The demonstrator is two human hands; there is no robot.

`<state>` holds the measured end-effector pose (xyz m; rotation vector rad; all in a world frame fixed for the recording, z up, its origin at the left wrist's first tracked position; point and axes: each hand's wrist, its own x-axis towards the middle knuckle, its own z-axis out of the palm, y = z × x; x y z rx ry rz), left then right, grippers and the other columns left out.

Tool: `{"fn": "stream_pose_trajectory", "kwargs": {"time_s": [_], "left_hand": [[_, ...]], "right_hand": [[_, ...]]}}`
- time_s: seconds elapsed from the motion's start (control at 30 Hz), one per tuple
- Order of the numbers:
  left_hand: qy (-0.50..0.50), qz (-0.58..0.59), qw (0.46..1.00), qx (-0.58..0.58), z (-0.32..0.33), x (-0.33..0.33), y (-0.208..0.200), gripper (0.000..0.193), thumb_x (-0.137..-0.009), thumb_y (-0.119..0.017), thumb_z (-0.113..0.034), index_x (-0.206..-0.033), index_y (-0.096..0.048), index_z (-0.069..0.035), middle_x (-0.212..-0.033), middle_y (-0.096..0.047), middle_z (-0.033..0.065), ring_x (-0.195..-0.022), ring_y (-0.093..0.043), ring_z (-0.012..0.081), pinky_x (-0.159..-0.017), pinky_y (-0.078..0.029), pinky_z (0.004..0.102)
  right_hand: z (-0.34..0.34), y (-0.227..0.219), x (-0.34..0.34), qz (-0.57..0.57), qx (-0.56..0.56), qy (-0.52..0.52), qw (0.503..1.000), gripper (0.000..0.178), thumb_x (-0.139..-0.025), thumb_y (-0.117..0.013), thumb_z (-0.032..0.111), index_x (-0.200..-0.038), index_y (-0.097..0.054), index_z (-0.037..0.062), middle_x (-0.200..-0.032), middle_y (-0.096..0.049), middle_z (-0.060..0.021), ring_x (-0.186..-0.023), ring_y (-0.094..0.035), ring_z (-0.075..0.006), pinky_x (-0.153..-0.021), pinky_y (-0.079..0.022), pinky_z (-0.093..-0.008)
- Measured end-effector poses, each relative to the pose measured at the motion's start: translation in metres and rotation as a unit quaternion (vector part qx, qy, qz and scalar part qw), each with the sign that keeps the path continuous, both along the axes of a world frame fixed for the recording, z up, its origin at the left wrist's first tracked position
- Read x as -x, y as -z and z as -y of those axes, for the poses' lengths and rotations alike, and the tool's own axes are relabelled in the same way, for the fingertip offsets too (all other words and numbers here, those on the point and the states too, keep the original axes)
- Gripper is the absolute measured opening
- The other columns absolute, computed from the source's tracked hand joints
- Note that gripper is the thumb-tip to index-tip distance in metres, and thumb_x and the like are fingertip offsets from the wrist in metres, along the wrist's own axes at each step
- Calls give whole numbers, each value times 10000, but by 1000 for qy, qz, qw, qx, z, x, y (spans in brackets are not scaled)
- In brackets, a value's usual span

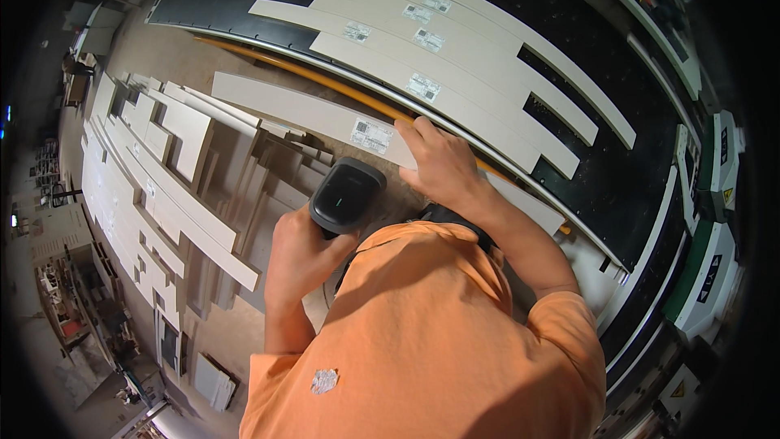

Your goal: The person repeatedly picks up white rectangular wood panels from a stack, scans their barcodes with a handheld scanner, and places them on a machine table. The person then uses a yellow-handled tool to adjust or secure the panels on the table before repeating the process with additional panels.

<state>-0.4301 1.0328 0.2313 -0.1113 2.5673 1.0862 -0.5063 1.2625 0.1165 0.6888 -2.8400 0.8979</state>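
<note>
A black handheld scanner point(349, 193) with a small green light is in my left hand point(299, 254), whose fingers wrap its handle. My right hand point(443, 164) grips a long, narrow off-white board point(280, 103) across its width, fingers over the far edge and thumb at the near one. A printed white label point(372, 135) is stuck on that board, just left of my right fingers. The scanner's head is close to the label, on its near side. My right forearm covers part of the board.
Beyond a metal rail and an orange bar point(317, 75), several labelled off-white boards point(455, 41) lie side by side on a black table point(236, 0). Stacked boards point(183, 134) of uneven lengths stand at the left. White-and-green machine parts point(703, 276) line the right.
</note>
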Motion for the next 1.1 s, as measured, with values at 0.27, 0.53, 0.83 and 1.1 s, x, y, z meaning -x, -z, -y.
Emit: {"fn": "stream_pose_trajectory", "kwargs": {"time_s": [0.27,0.53,0.83,1.1], "left_hand": [[-162,69,943,-284,-41,83,149,278,-861,-701,-203,-1089,-723,-45,-843,-668,-17,-558,-523,40,-398,-291,233],[-186,4,927,-325,-79,142,187,296,-867,-679,-311,-935,-726,-27,-648,-568,-23,-453,-482,75,-384,-302,257],[-124,82,946,-289,-80,168,167,340,-912,-664,-368,-923,-725,-34,-573,-476,-61,-392,-388,63,-370,-239,260],[-2,200,948,-247,-79,208,143,362,-952,-632,-402,-1039,-676,-53,-726,-744,102,-384,-443,40,-352,-207,228]], "right_hand": [[-24,39,18,-14,21,28,999,412,-663,-785,75,-1024,-603,-1,-1030,-511,-168,-994,-565,-353,-863,-520,-444],[-33,53,28,-81,-33,59,994,528,-675,-800,141,-1160,-643,3,-1100,-551,-116,-1087,-530,-297,-948,-436,-427],[-48,55,26,-102,-49,108,988,480,-756,-827,253,-1144,-649,33,-1124,-564,-86,-1097,-528,-269,-939,-457,-403],[-100,44,104,-101,-55,114,987,395,-877,-755,311,-1105,-724,-11,-1200,-644,-159,-1188,-525,-266,-1046,-447,-419]]}}
